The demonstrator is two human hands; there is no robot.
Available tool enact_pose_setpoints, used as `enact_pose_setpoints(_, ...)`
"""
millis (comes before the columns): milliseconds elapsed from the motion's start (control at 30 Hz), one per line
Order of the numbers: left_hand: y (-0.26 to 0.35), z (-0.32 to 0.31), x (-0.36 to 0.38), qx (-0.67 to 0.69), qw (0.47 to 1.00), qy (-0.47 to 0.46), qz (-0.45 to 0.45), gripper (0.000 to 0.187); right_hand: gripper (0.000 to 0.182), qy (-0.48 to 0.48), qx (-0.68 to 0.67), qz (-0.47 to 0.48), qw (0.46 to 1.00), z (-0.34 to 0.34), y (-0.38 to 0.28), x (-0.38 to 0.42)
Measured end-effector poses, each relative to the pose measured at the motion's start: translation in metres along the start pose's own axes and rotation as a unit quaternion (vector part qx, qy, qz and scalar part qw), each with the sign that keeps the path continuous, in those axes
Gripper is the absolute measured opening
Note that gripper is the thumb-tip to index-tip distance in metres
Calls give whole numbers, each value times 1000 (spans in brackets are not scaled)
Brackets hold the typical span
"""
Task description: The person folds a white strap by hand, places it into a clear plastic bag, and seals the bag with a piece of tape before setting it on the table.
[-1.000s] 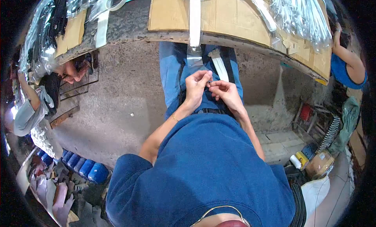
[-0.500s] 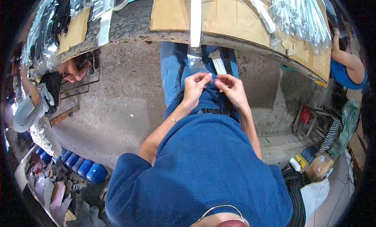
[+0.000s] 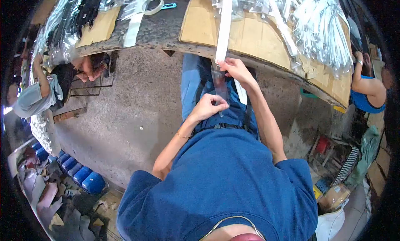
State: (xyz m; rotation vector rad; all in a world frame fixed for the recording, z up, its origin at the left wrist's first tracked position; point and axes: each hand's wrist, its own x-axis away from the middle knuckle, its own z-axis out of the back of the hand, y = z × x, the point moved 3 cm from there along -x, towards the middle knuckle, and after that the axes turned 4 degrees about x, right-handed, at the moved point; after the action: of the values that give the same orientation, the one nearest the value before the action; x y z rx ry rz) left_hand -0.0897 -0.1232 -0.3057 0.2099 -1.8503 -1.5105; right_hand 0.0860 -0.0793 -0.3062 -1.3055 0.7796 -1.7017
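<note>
A long white strip (image 3: 225, 26) lies over the table edge, and a clear plastic sleeve (image 3: 220, 85) hangs from its near end down towards my lap. My left hand (image 3: 207, 108) pinches the loose lower end of the sleeve between thumb and fingers. Higher up, just off the table edge, my right hand (image 3: 237, 71) grips the white strip's near end where it meets the sleeve; its thumb and forefinger are closed there. A white bundle (image 3: 241, 93) rests on my lap, partly behind my right forearm.
Cardboard (image 3: 200, 22) covers part of the table, with many plastic-wrapped white strips (image 3: 323, 33) at right. A tape roll (image 3: 153, 6) lies beside a light-blue cutter (image 3: 168, 6). People sit at both sides. Blue containers (image 3: 92, 182) and scraps are on the floor at left.
My right hand has moved up from beside my left hand to the white strip's end. My left hand has dropped slightly towards my waist, and the sleeve now stretches between them.
</note>
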Motion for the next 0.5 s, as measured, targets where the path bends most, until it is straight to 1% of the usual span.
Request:
enact_pose_setpoints(67, -14, 7, 1, 14, 1000, -11, -8, 16, 34, 13, -194, -21, 981, -6, 8, 1)
enact_pose_setpoints(100, -14, 11, 1, 3, 1000, -23, -9, 16, 27, 28, -209, -40, 977, -6, 2, 5)
enact_pose_setpoints(133, -15, 13, 2, -7, 999, -36, -10, 17, 27, 28, -210, -37, 977, -5, 0, 6)
enact_pose_setpoints(167, -17, 17, 2, -17, 998, -44, 30, 18, 26, 19, -227, -37, 973, -4, -1, 6)
enact_pose_setpoints(200, -22, 19, 1, -19, 998, -46, 29, 18, 24, 11, -243, -37, 969, -2, -8, 9)
enact_pose_setpoints(267, -33, 24, -3, -44, 999, -16, -3, 19, 23, 3, -269, -30, 963, 4, -22, 18)
enact_pose_setpoints(300, -33, 25, -4, -26, 999, 22, -4, 20, 23, -6, -271, -28, 962, 6, -27, 20)
enact_pose_setpoints(333, -32, 27, -7, -29, 999, 22, -6, 20, 24, -15, -273, -26, 962, 7, -31, 21)
enact_pose_setpoints(400, -24, 33, -14, -91, 994, 58, -29, 20, 24, -19, -283, -22, 959, 10, -36, 24)
enact_pose_setpoints(500, -10, 38, -23, -129, 985, 103, -44, 17, 23, -27, -301, -17, 953, 13, -46, 30)
